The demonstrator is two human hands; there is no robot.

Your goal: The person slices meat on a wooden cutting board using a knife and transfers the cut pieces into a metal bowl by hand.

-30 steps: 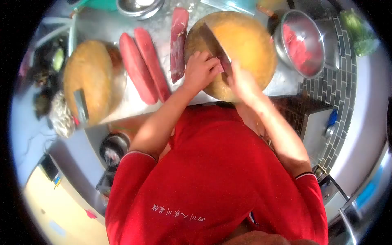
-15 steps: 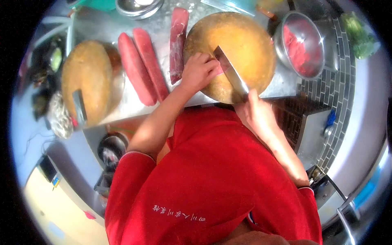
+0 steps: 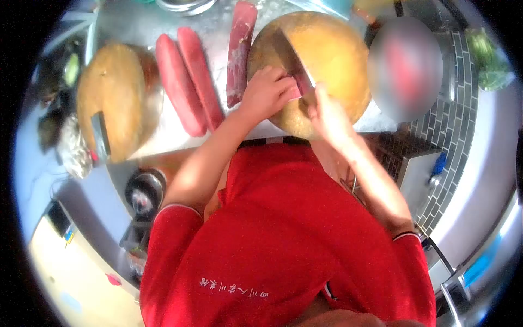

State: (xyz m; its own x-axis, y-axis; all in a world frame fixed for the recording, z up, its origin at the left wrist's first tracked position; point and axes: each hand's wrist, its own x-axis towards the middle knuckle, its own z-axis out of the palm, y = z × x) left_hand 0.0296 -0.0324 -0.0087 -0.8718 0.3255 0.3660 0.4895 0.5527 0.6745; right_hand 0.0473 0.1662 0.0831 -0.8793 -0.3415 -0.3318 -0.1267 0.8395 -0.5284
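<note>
My left hand is closed on a small piece of red meat at the left part of the round wooden board. A cleaver is gripped in my right hand; its blade stands beside the meat's cut end, over the board. Just left of the board lies a long dark-red meat strip. Two more long meat pieces lie side by side farther left.
A second round board with a dark blade on it stands at the left. Right of my board is a blurred round shape with red in it. Metal bowls sit at the back, and bagged greens at the far right.
Since half a second ago, my right hand and the cleaver have moved up and left, back against the meat. My left hand stays on the piece. The view has shifted slightly.
</note>
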